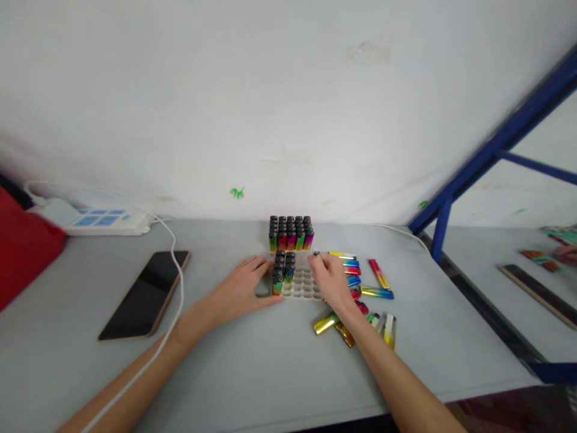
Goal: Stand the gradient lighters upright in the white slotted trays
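Right hand [331,278] is pinching a lighter [317,253] at the back right of a tray [307,287]; left hand [243,285] is resting, thumb and fingers spread, against its left side, beside upright lighters [278,278]. Loose lighters [377,293] are lying rightward on the table [270,361].

Bare forearms [396,373] extended forward, left hand [241,284] with thumb spread, right hand [330,278] curled inward

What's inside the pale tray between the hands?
The tray has lighters standing at left, bare pockets beside them. The right hand covers part of its right side, hiding anything there.
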{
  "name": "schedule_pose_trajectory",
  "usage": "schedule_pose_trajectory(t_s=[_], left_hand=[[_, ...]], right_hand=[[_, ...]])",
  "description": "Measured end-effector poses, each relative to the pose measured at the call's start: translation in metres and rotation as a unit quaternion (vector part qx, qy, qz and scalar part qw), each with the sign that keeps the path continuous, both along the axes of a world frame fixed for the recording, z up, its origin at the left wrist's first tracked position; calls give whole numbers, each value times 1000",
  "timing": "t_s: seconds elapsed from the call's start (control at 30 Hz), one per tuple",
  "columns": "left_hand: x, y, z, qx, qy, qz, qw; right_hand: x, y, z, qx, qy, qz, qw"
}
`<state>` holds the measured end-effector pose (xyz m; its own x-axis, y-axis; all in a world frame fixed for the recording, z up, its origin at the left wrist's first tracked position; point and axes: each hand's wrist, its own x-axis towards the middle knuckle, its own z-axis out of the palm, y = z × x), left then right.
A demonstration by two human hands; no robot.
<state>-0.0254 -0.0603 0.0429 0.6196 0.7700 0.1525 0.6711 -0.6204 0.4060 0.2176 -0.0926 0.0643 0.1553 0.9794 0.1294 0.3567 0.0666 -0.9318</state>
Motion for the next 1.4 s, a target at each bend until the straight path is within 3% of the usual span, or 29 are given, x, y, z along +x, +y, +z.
schedule_pose_trajectory(t_s=[0.2, 0.33, 0.43, 0.53, 0.83, 0.97, 1.13, 1.2, 1.27, 1.4], left_hand=[[1, 1, 0, 3, -6, -6, 1000], [1, 0, 1, 4, -5, -2, 1000], [0, 0, 0, 11, -6, -10, 1000], [0, -1, -1, 14, -6, -12, 1000], [0, -1, 0, 1, -11, -8, 1000], [1, -2, 1, 4, -20, -8, 1000], [0, -1, -1, 2, -27, -5, 1000], [0, 0, -1, 0, -23, 2, 1000], [-1, 2, -2, -3, -16, 3, 1000], [0, 3, -1, -4, -17, 5, 1000]], right_hand=[[1, -7, 5, 59, -49, 9, 997], [7, -13, 14, 67, -81, 93, 990], [12, -16, 18, 106, -158, 152, 970], [15, -18, 20, 141, -245, 147, 948], [17, -17, 10, 71, -229, 217, 946], [13, -19, 14, 56, -299, 230, 925], [-3, -24, 25, 16, -431, 188, 883], [-4, -25, 28, 4, -430, 178, 885], [5, -24, 30, 8, -387, 176, 905], [60, -16, 27, 54, -308, 120, 942]])
